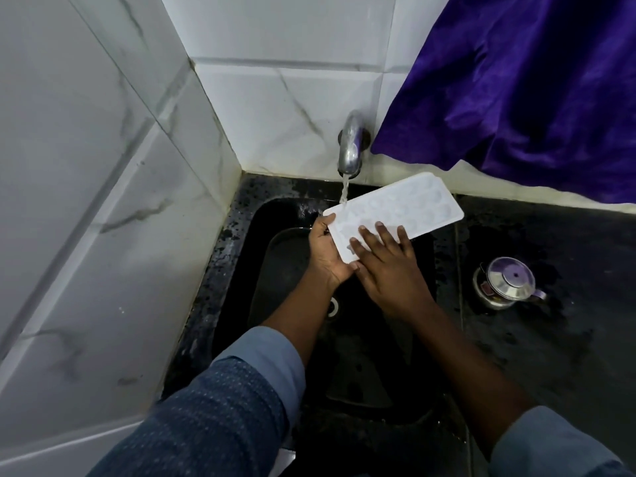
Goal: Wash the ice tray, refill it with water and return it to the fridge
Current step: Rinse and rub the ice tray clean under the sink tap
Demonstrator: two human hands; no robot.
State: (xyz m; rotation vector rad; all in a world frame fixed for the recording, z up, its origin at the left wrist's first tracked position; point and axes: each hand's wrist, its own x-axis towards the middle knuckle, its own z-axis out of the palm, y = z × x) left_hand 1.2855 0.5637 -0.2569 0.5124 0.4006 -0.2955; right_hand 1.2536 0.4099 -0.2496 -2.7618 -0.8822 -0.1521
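White ice tray (395,211) under running tap (350,146), left hand (327,256) grip clamped on it, right hand (389,266) flat

I found the sink (241,270) boxed in: tiled walls (103,166) met in a corner right behind and to its left, so no way through there. The tap (349,149) jutted from the back wall, its stream (344,191) landing on the tray's (406,208) far-left corner. The tray, held tilted over the sink, with both hands (327,253) and forearms, filled the middle. A purple cloth (516,98) hung low over the table's (550,339) back right edge, just beside the tap. A small steel pot (506,282) stood alone on the table to the right, well apart from the sink. The wet table in front of it lay open.
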